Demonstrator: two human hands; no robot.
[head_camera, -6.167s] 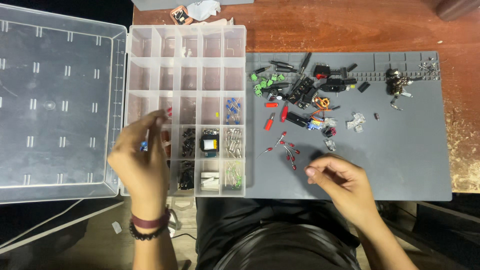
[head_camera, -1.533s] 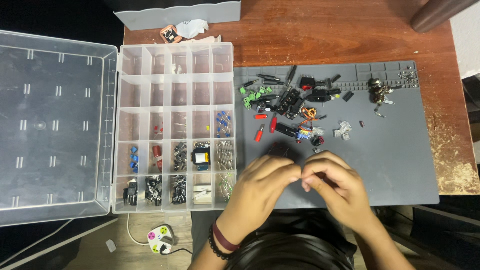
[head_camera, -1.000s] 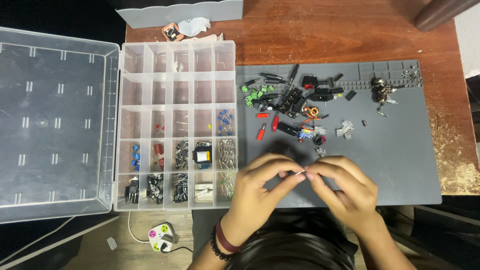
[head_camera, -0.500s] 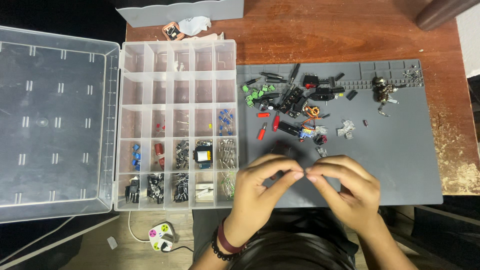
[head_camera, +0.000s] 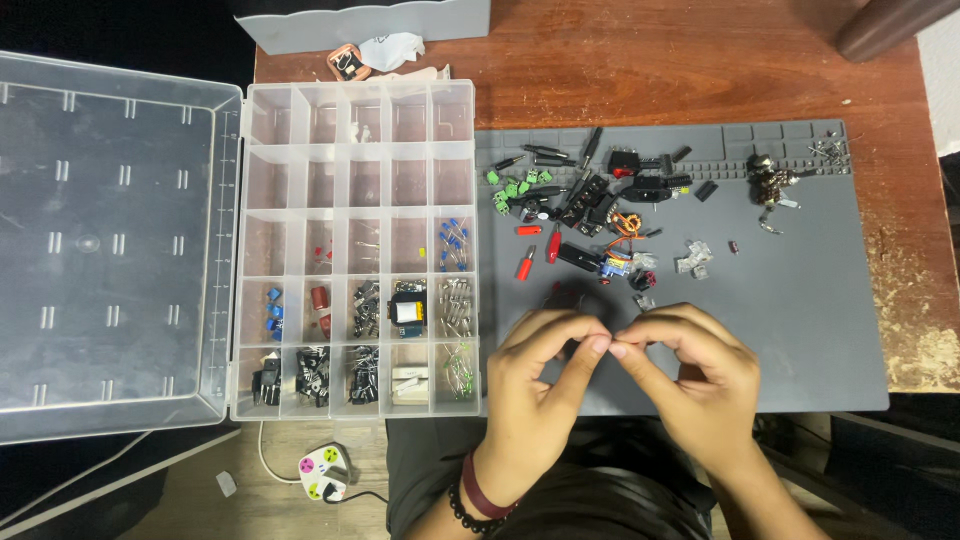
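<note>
Fingertips of my left hand (head_camera: 535, 385) and right hand (head_camera: 690, 375) pinch together above the grey mat (head_camera: 800, 300); what they pinch I cannot tell; loose parts (head_camera: 590, 215) lie beyond, organizer box (head_camera: 355, 255) alongside.

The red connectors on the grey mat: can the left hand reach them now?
Probably yes. The red connectors lie uncovered on the grey mat, just beyond the left hand, with nothing between them. But both hands are pinched together now.

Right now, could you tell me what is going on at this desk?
A person's left hand and right hand meet fingertip to fingertip over the grey mat, pinching something too small to identify. Loose electronic parts lie scattered on the mat. The clear compartment box sits open beside it, partly filled.
</note>
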